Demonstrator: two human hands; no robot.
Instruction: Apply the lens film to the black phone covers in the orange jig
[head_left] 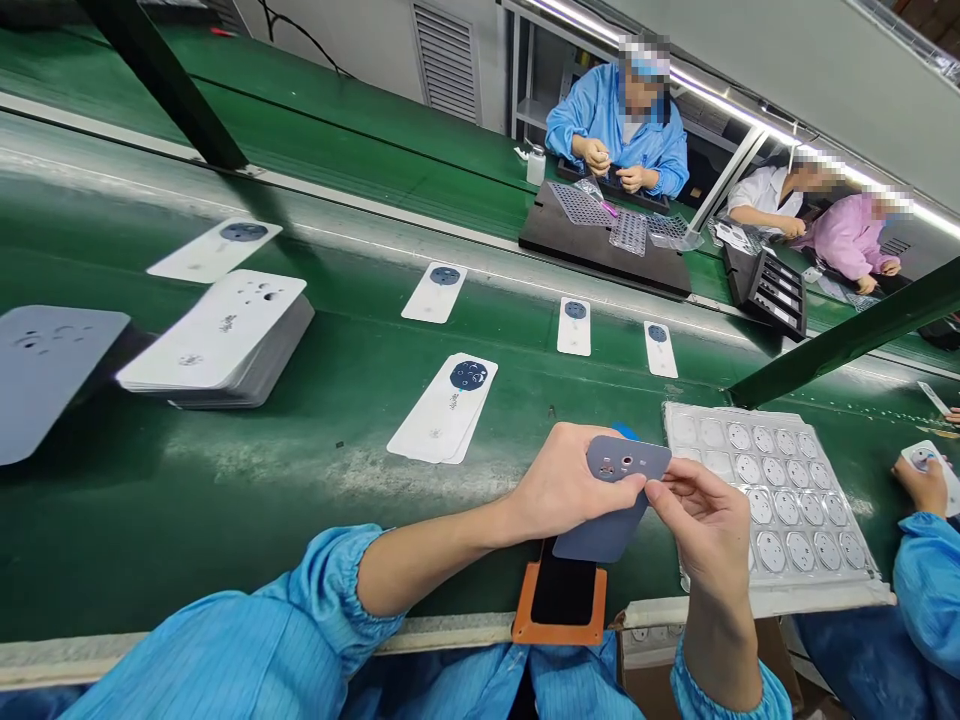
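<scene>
My left hand (562, 482) is closed around the left edge of a thin grey-blue panel (600, 530) with rounded corners and small cut-outs near its top. Pinching the panel's upper right edge are the fingertips of my right hand (705, 515); any small part between them is hidden. The panel is tilted above an orange-framed holder with a black middle (564, 595) at the table's front edge. Right of my hands, a clear blister tray (679, 410) carries rows of white round discs. A bit of something blue (625, 431) shows behind the panel.
White panels with dark round patches (442, 410) lie around the green table (262, 500). A stack of white panels (225, 340) and a grey panel (52, 370) are at left. Green posts (165, 85) slant across. A co-worker's hand (922, 485) holds a panel at right; other people sit opposite.
</scene>
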